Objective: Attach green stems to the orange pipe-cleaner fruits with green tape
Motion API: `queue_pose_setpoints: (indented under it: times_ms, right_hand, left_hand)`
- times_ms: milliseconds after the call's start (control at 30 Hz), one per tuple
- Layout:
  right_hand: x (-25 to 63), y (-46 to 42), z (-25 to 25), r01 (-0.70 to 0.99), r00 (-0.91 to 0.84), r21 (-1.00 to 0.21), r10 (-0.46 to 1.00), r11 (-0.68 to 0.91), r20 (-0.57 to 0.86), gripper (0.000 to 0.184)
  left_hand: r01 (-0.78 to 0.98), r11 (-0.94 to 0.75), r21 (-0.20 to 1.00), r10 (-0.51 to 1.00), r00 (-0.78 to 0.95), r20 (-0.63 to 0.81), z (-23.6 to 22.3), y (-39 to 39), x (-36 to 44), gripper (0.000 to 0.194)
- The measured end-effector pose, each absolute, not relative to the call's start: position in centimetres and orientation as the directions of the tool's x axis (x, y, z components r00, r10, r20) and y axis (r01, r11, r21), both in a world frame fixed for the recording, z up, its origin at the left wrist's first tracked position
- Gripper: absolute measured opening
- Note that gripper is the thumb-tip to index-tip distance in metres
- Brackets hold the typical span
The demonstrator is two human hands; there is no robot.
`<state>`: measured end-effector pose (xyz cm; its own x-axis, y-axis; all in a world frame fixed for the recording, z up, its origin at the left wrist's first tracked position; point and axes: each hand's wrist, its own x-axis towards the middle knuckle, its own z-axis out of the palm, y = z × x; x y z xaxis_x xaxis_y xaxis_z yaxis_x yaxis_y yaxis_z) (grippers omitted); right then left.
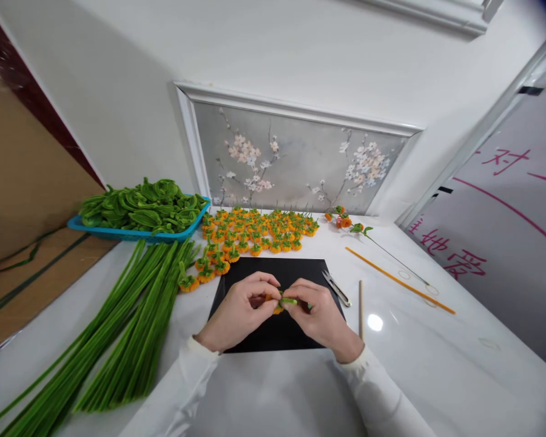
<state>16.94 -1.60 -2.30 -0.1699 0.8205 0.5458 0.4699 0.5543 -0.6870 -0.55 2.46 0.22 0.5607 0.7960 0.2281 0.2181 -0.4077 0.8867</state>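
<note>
Over a black mat (264, 334), my two hands meet at the fingertips. A small orange pipe-cleaner flower (277, 310) with a green stem piece (289, 301) sits between them, partly hidden by the fingers. My left hand (243, 306) is closed on the flower from the left. My right hand (316, 312) pinches the green piece from the right. Small scissors (337, 287) lie on the mat's right edge, close to my right hand. Many similar orange flowers with green tops (259, 233) stand in rows behind the mat.
A blue tray (164, 237) heaped with green fuzzy leaves (141, 209) stands at the back left. Long green pipe cleaners (131, 328) lie left of the mat. To the right are a thin stick (361, 309), an orange pipe cleaner (400, 280) and a finished flower stem (344, 222).
</note>
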Motion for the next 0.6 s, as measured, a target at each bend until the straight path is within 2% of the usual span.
queue_pose_setpoints:
  times_ms: [133,233,333,467,600]
  right_hand:
    - [17.06,-1.78,-2.14,0.475,-0.227,-0.598,0.746,0.645,0.626,0.017]
    - [17.04,-1.89,-1.91,0.491,-0.266,-0.549,0.717,0.676,0.645,0.018]
    - [16.82,-1.90,-1.80,0.487,-0.166,-0.630,0.773,0.604,0.613,0.014]
    - [16.42,-1.73,-2.02,0.446,0.023,-0.765,0.849,0.464,0.528,0.011]
    - [16.32,-1.55,-2.15,0.373,0.092,-0.836,0.881,0.402,0.465,0.015]
  left_hand:
    - [0.144,-0.305,0.942,0.809,0.561,0.176,0.39,2.69,-0.59,0.006]
    - [0.087,-0.201,0.976,0.830,0.544,0.122,0.50,2.81,-0.72,0.017]
    - [0.032,-0.199,0.980,0.841,0.519,0.154,0.47,2.68,-0.66,0.018]
    - [0.052,-0.336,0.940,0.806,0.532,0.259,0.17,2.16,-0.13,0.025]
    - [0.125,-0.408,0.904,0.807,0.511,0.294,-0.07,1.86,0.20,0.013]
